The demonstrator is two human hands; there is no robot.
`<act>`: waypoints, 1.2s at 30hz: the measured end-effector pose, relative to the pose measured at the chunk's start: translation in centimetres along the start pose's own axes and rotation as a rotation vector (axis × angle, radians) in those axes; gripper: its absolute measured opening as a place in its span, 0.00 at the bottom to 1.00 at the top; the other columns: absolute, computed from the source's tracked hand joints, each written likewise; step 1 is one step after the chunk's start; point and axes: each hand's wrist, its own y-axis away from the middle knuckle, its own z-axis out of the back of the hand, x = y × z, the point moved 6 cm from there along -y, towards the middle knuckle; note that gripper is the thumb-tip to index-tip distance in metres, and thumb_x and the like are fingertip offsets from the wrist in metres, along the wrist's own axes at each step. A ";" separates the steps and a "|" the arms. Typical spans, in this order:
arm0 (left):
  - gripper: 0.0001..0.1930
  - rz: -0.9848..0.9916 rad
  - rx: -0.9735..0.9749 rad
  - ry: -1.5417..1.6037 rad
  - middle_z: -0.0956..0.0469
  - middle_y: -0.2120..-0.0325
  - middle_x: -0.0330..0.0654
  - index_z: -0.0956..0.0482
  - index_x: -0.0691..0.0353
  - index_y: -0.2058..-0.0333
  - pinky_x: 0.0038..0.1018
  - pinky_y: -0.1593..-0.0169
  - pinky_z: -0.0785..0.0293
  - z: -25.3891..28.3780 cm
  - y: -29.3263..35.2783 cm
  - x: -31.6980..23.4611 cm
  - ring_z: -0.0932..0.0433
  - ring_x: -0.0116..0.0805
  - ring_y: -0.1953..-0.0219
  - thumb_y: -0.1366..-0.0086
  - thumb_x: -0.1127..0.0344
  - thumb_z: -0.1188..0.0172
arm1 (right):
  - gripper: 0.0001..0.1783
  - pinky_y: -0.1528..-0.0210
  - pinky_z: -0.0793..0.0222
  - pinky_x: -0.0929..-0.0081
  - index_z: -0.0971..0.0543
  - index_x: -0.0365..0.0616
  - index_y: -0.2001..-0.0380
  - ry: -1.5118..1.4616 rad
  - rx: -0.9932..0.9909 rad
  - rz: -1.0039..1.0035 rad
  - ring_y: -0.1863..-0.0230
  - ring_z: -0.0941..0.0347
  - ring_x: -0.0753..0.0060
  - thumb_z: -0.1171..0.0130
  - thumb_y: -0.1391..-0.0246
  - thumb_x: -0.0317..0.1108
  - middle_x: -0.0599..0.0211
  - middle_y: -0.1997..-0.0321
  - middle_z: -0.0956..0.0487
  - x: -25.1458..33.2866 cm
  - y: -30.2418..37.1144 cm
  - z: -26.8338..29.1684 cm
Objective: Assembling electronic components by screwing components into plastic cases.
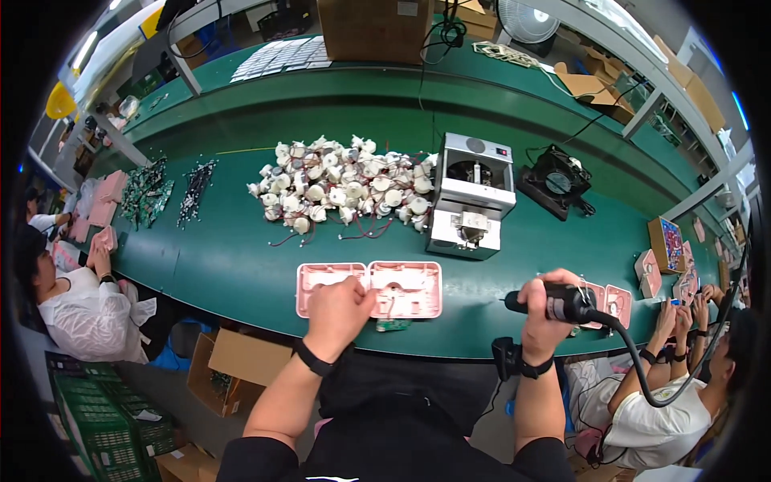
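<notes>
Before me on the green bench lies an opened pink plastic casing (405,281), its two halves side by side with their insides up. A small green circuit board (393,325) sticks out below the right half. My left hand (340,312) is over the left half, fingers curled and pressed together; what they pinch, if anything, is hidden. In my right hand (542,321) is a black electric screwdriver (562,303), held level above the bench to the right of the casing, its tip toward the left. A black cable runs from its rear end.
Beyond the casing is a heap of white motor units (345,183) with wires. A silver screw feeder (472,197) stands beside it, then a black fan-like device (556,181). Circuit boards (147,191) lie at left. Co-workers sit at both sides; a cardboard box (249,359) stands below the bench.
</notes>
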 end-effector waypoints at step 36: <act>0.19 -0.066 -0.025 0.020 0.18 0.52 0.42 0.22 0.61 0.47 0.31 0.52 0.22 8.8 -15.3 10.9 0.18 0.38 0.53 0.37 0.66 0.34 | 0.13 0.72 0.29 0.73 0.32 0.40 0.55 -0.128 -0.065 -0.111 0.78 0.31 0.74 0.40 0.39 0.28 0.66 0.74 0.27 -3.8 -1.6 1.1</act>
